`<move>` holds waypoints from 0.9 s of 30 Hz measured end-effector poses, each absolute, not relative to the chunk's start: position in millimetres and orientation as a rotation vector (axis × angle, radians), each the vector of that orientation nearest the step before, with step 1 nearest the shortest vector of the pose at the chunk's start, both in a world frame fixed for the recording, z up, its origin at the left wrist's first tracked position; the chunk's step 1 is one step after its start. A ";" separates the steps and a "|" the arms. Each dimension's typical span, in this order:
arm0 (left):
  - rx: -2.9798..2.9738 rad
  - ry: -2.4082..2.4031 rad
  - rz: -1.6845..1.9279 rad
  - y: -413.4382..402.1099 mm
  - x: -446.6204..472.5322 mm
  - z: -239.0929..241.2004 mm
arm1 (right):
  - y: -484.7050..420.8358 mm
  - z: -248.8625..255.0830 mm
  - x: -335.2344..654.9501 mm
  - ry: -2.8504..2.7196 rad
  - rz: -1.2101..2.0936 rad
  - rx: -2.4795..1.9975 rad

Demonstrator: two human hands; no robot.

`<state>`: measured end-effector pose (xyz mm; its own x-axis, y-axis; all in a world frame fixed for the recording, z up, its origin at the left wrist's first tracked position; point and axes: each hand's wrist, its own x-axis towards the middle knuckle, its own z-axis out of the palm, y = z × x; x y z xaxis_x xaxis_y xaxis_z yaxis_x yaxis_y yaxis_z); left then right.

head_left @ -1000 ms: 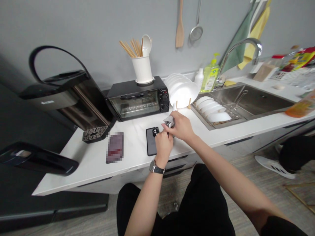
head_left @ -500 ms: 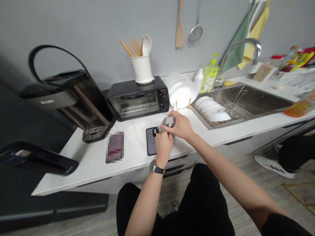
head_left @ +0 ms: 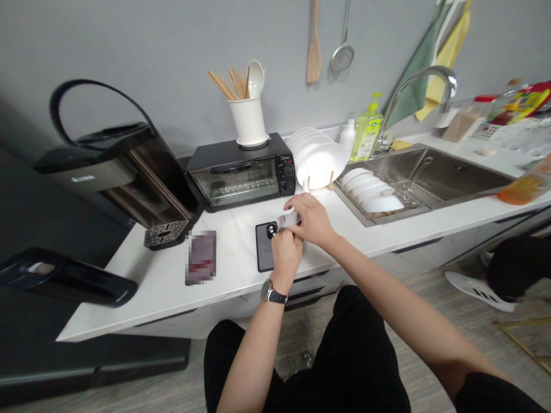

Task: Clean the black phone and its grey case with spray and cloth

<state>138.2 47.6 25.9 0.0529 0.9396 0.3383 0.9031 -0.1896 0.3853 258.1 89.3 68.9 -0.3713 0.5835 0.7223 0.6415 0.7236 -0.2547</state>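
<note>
A dark phone (head_left: 265,246) lies camera-side up on the white counter (head_left: 241,269). My left hand (head_left: 286,256), with a watch on its wrist, is curled closed over the phone's right edge. My right hand (head_left: 310,218) is closed too, pinching a small pale grey object (head_left: 289,219) just above the left hand. What that object is stays unclear, since my fingers cover most of it.
A blurred dark red card (head_left: 201,257) lies left of the phone. Behind stand a black toaster oven (head_left: 241,172) with a utensil holder (head_left: 249,120), a plate rack (head_left: 321,160), a sink (head_left: 434,178) with bowls, and a black appliance (head_left: 107,166) at left. Someone's shoe (head_left: 477,289) shows at right.
My right hand has turned and lowered the small grey object slightly toward the left hand. The left hand and phone have stayed put.
</note>
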 end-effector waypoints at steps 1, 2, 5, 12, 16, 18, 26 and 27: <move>2.231 1.955 0.832 47.5 138.3 25.8 | 89.0 70.4 259.0 -2.002 -0.010 -1.035; 2.230 1.962 0.848 47.5 138.5 25.6 | 88.6 72.2 259.9 -1.953 0.048 -1.127; 2.232 1.975 0.860 47.2 139.4 25.1 | 86.7 77.2 261.7 -1.945 0.033 -1.252; 2.246 1.965 0.762 45.3 141.4 28.9 | 85.1 76.8 257.3 -2.255 -0.232 -0.755; 2.242 1.966 0.745 45.0 141.0 29.1 | 93.0 69.7 258.2 -2.293 -0.156 -0.586; 2.236 1.968 0.786 45.8 140.2 28.0 | 96.4 64.7 258.2 -2.140 -0.030 -0.727; 2.214 1.968 0.824 44.9 138.9 29.3 | 89.2 53.3 251.6 -1.791 0.294 -1.036; 2.204 1.964 0.843 44.0 139.4 29.6 | 88.2 54.2 252.7 -1.838 0.195 -0.976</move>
<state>139.4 44.0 29.6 0.0323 0.9370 0.3479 0.8977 -0.1803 0.4021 252.7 88.2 54.2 -0.1706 0.6954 0.6981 0.5332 0.6609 -0.5280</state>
